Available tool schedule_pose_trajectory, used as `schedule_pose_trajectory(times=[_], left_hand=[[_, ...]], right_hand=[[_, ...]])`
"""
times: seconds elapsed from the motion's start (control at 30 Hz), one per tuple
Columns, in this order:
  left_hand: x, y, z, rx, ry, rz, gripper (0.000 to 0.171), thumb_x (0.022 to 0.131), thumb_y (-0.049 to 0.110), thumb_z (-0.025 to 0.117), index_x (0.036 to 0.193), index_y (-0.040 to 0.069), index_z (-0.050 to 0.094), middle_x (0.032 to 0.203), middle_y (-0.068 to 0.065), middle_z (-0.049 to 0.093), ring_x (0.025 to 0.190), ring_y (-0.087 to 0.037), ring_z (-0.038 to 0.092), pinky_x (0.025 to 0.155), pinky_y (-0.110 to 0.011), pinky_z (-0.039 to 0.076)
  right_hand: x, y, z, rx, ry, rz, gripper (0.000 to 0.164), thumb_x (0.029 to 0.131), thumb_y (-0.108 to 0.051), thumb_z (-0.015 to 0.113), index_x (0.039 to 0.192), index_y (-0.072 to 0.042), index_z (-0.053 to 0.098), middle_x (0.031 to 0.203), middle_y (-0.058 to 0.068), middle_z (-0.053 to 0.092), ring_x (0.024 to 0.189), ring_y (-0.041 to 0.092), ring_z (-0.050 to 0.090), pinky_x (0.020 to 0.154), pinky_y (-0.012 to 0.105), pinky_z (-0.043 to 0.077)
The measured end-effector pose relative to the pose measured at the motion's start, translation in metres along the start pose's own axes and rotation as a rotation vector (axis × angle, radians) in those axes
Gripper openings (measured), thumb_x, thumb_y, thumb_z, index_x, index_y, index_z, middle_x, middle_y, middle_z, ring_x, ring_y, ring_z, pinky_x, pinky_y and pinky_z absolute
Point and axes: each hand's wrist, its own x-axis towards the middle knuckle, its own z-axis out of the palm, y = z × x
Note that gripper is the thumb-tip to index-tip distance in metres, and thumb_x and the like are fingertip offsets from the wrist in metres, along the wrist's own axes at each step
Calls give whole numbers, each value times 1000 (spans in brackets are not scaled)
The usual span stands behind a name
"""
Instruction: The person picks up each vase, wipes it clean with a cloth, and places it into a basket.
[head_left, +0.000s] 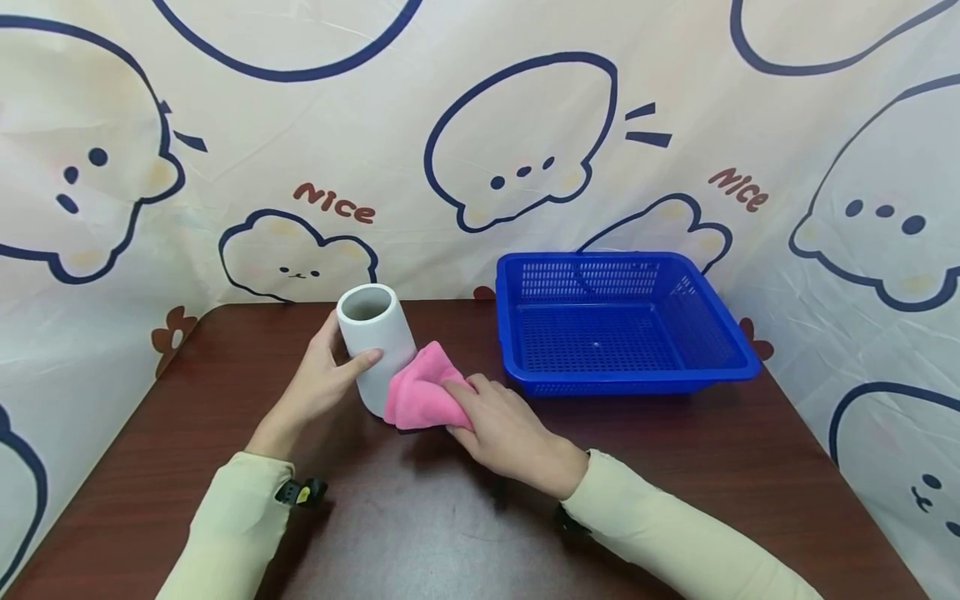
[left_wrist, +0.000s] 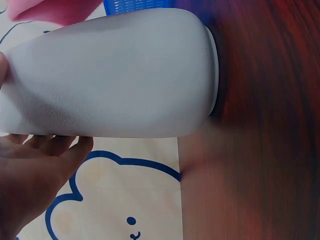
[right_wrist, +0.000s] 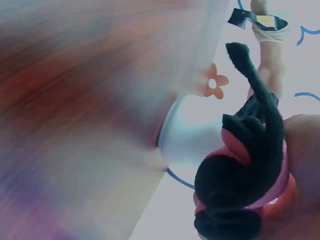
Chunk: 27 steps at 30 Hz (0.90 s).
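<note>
Behind everything, a whitish sheet (head_left: 405,167) with dark blue cartoon drawings and brown "Nice" words is hanging, and before it a dark brown, wood-grained desk (head_left: 420,517) is spreading. At the left, a cream-coloured sleeve (head_left: 232,517) with a black strap (head_left: 300,492) is reaching over the desk. Near the middle, towards the back, a white, tapering, open-topped vase (head_left: 390,337) is standing with its narrower mouth upward; whether the base is fully touching the desk, I cannot tell. Against its lower right side, a soft pink cloth (head_left: 427,392) is lying bunched and is hiding a part of the wall. In the right wrist view, a blackish side of this cloth is also showing. Farther right, a rectangular blue plastic basket (head_left: 637,382) with holes is standing near the sheet, apart from the vase.

Now the hands. The left hand (head_left: 318,379) is holding the vase, spread about as wide as its body: the thumb (head_left: 363,362) is pressing on the near side, and the fingers (left_wrist: 75,150) are touching the opposite side. The right hand (head_left: 506,429) is gripping the cloth, its fingers closing narrowly on the folds.
</note>
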Motion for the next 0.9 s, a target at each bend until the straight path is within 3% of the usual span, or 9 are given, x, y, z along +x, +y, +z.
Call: schedule_pose_trajectory(times=[0.37,0.7,0.8,0.9], left_hand=[[1,-1,1,-3,1,8,73,90,20,67,150,27,26,142,-6,46,122,-26,51,100,-53,46],[2,-1,-1,-7,-12,4,73,90,21,68,150,26,25,143,-7,45,125,-28,49,103,-57,44],[2,-2,-1,10,-12,16,72,91,21,67,150,25,26,142,-6,46,123,-24,49,102,-50,47],[2,-2,-1,21,-8,27,71,91,20,67,149,25,28,141,-5,47,120,-19,50,99,-35,49]], right_hand=[[5,-6,-17,-6,32,28,46,90,-33,65,132,-21,51,112,3,63,95,20,62,81,34,53],[13,-8,-28,3,115,31,44,89,-31,65,130,-21,52,114,3,62,95,21,62,81,35,52],[15,-8,-30,30,120,36,44,89,-31,65,130,-22,51,114,2,61,94,19,61,79,33,52],[18,-9,-30,56,127,46,46,89,-30,65,131,-24,50,115,1,60,93,17,60,78,32,51]])
